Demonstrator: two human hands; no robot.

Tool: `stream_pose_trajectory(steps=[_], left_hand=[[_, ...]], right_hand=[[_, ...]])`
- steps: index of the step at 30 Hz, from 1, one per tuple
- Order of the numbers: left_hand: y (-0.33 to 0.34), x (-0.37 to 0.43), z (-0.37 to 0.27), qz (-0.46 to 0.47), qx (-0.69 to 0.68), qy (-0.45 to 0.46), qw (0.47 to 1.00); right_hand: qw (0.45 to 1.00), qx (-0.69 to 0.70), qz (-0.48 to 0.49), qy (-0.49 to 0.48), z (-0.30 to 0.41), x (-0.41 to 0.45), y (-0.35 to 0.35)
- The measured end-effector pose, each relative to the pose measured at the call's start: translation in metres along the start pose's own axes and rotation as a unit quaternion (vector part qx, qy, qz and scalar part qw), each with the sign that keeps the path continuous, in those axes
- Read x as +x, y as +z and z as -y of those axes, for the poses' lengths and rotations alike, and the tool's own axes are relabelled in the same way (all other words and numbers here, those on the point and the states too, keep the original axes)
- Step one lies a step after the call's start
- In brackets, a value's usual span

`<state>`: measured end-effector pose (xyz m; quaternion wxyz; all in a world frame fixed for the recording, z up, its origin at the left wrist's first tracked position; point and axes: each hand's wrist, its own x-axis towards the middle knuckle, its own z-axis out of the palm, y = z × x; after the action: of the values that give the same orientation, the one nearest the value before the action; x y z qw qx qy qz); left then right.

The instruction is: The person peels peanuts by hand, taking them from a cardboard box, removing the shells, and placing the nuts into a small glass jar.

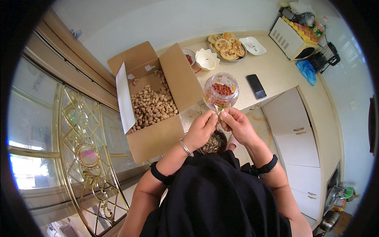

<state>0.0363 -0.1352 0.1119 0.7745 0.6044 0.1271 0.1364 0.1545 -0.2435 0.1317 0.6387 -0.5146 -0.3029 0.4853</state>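
My left hand (204, 127) and my right hand (238, 123) meet just in front of a clear plastic jar, their fingertips closed on pieces of a split peanut shell (219, 112). The jar (208, 99) stands uncapped at the counter's edge with red-skinned peanut kernels (222, 89) inside. To the left, an open cardboard box (185, 80) holds a heap of unshelled peanuts (154, 103). Below my hands, a dark round container with empty peanut shells (213, 142) is partly hidden by my left hand and wrist.
On the counter (275, 71) are a black smartphone (256, 86), a metal plate of flatbreads (227, 47), a white dish (253, 46), a petal-rimmed bowl (206, 60) and a plate with red kernels (189, 57). A microwave (285, 38) carrying a tray of eggs and a blender (327, 56) stand farther right.
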Motion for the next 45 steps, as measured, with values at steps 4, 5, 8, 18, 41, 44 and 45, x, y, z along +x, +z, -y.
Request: stream_pose_trajectory(steps=[4,5,8,18,41,44,45], left_hand=[[0.007,0.002,-0.011,-0.014,0.013,-0.015,1.0],[0.006,0.004,-0.009,-0.013,0.013,-0.016,1.0],[0.005,0.006,-0.002,-0.018,0.06,-0.011,0.998],[0.015,0.006,-0.004,-0.065,0.257,0.176,0.948],[-0.008,0.018,0.016,0.062,0.185,-0.177,0.965],[-0.015,0.018,0.02,0.058,-0.043,-0.212,0.975],[-0.017,0.019,0.022,0.055,-0.207,-0.264,0.94]], right_hand=[[0.998,-0.062,-0.029,-0.014,0.002,0.0,0.005],[0.996,-0.086,-0.033,-0.015,0.003,0.0,0.006],[0.995,-0.073,-0.06,0.02,0.002,-0.001,0.007],[0.988,0.007,-0.155,-0.018,-0.009,0.005,0.012],[0.985,0.128,-0.028,0.116,-0.008,0.005,-0.018],[0.984,0.129,-0.033,0.118,-0.009,0.004,-0.019],[0.984,0.13,-0.034,0.118,-0.009,0.004,-0.02]])
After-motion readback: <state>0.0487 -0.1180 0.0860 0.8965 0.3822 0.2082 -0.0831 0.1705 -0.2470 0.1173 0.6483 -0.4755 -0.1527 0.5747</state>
